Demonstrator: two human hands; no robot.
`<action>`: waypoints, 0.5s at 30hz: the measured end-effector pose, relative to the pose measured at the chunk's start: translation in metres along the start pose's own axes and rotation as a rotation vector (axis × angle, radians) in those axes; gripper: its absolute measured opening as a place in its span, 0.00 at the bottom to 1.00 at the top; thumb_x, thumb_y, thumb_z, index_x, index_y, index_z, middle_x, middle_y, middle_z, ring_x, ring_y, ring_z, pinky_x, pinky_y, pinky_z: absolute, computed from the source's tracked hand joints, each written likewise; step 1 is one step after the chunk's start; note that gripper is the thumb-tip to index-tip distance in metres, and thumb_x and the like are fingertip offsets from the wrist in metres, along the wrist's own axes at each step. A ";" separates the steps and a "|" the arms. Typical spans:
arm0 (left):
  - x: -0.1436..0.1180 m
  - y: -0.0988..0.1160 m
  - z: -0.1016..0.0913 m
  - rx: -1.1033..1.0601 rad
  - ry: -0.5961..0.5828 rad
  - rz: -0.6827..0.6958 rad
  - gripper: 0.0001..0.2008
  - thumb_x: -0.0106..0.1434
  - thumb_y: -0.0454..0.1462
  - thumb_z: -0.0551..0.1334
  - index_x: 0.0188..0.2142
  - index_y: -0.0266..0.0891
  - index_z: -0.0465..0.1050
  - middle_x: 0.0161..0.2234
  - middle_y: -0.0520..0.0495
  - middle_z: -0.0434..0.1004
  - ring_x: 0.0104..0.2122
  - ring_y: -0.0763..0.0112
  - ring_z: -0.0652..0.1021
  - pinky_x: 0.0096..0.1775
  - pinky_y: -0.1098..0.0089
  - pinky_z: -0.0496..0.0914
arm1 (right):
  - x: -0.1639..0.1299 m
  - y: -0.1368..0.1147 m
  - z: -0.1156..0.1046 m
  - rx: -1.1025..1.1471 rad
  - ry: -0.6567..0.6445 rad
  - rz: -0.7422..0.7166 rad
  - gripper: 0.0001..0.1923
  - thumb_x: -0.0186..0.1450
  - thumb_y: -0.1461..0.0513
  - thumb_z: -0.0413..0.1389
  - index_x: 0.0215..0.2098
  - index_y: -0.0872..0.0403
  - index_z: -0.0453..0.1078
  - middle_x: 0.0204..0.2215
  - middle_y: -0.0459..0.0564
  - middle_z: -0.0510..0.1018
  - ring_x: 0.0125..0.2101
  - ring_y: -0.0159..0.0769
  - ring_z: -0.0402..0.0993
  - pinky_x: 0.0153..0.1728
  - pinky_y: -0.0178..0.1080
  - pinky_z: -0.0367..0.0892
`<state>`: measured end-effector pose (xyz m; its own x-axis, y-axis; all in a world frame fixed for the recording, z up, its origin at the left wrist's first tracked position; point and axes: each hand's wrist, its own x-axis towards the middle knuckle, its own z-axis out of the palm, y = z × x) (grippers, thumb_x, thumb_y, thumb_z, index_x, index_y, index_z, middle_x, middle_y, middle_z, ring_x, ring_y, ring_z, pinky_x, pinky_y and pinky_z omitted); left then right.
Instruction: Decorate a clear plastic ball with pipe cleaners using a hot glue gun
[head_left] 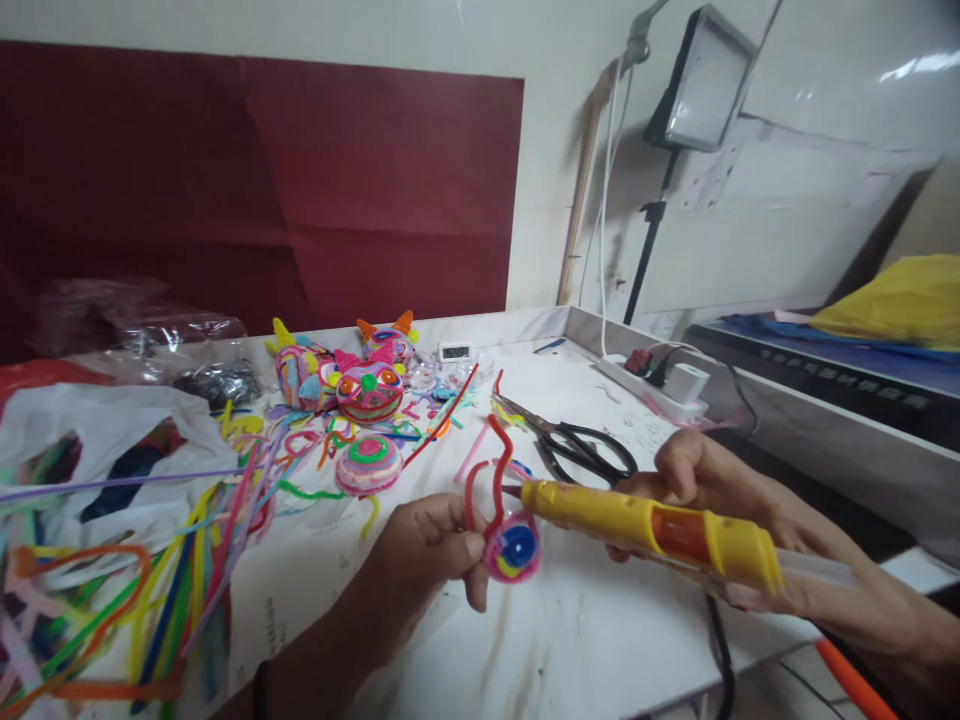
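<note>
My left hand (427, 545) pinches a small coiled pipe-cleaner disc (514, 548), pink outside with a blue centre, and a red pipe cleaner (499, 470) curls up from it. My right hand (720, 490) grips a yellow glue gun (652, 528) lying sideways, its tip pointing left and almost touching the red pipe cleaner just above the disc. A glue stick pokes out of the gun's back end at the right.
Black-handled scissors (581, 447) lie just behind the gun. Finished pipe-cleaner faces (369, 385) and a flat coil (367, 463) sit mid-table. Loose pipe cleaners (150, 590) and a white plastic bag (112, 440) fill the left. A power strip (660, 385) lies at the back right.
</note>
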<state>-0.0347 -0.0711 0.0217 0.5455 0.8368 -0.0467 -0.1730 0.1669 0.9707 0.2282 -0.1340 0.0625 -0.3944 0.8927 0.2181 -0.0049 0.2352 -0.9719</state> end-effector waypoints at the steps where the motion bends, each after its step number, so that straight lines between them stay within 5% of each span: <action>1: 0.000 0.000 0.000 0.000 -0.001 0.003 0.09 0.51 0.39 0.66 0.25 0.35 0.71 0.15 0.51 0.72 0.14 0.78 0.67 0.23 0.74 0.57 | 0.000 0.000 0.000 -0.001 0.003 0.001 0.19 0.56 0.51 0.62 0.38 0.43 0.57 0.36 0.47 0.73 0.37 0.44 0.71 0.36 0.43 0.64; 15: 0.000 -0.001 0.000 0.003 -0.014 0.009 0.09 0.51 0.39 0.66 0.26 0.35 0.72 0.16 0.51 0.72 0.15 0.78 0.67 0.24 0.74 0.60 | -0.004 0.003 -0.002 0.008 0.010 0.048 0.19 0.55 0.52 0.62 0.39 0.43 0.57 0.37 0.50 0.74 0.37 0.45 0.72 0.35 0.42 0.65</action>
<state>-0.0343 -0.0711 0.0212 0.5552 0.8310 -0.0344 -0.1753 0.1573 0.9719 0.2320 -0.1362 0.0587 -0.3853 0.9066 0.1721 0.0064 0.1891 -0.9819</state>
